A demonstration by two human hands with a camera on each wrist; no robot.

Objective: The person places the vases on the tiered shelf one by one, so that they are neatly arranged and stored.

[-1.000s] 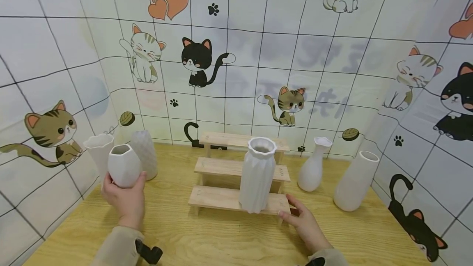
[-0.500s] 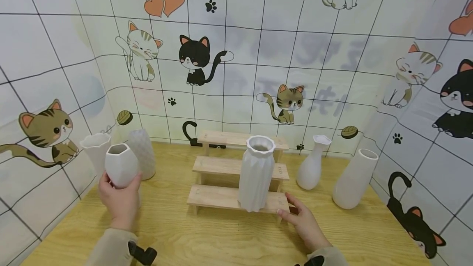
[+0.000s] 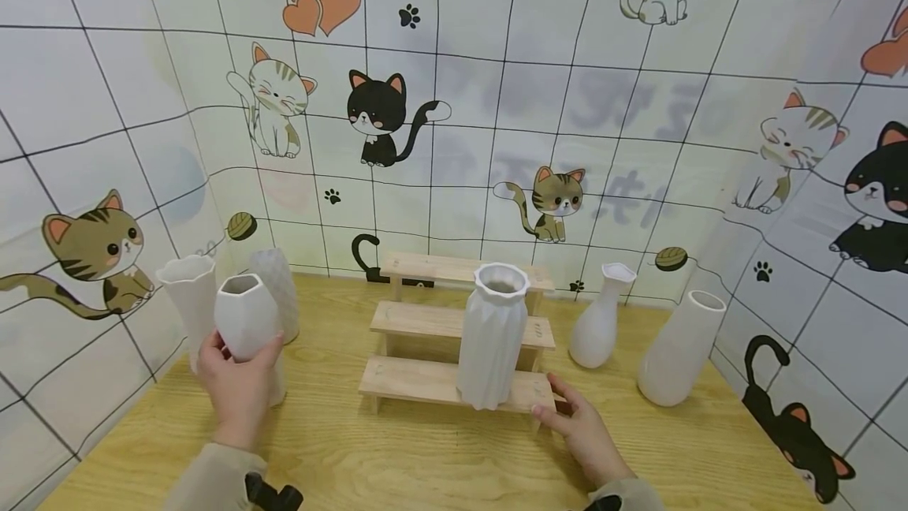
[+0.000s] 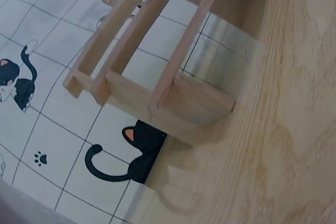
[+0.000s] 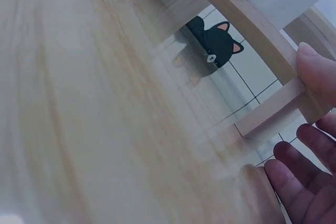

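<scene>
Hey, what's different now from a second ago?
The left hand, gripping the faceted vase, has shifted slightly right, toward the wooden stand. Nothing was let go. The right hand stays at the stand's right end; the fluted vase hasn't moved.

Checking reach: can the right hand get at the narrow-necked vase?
Probably yes: the narrow-necked vase stands beyond the right hand with nothing visible between them, though the hand would first need to leave the wooden stand.

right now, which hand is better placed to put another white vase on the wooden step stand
Probably the left hand: its grip is around the white faceted vase, left of the pale wooden three-step stand. The right hand holds the stand's right end, seemingly steadying it.
</scene>
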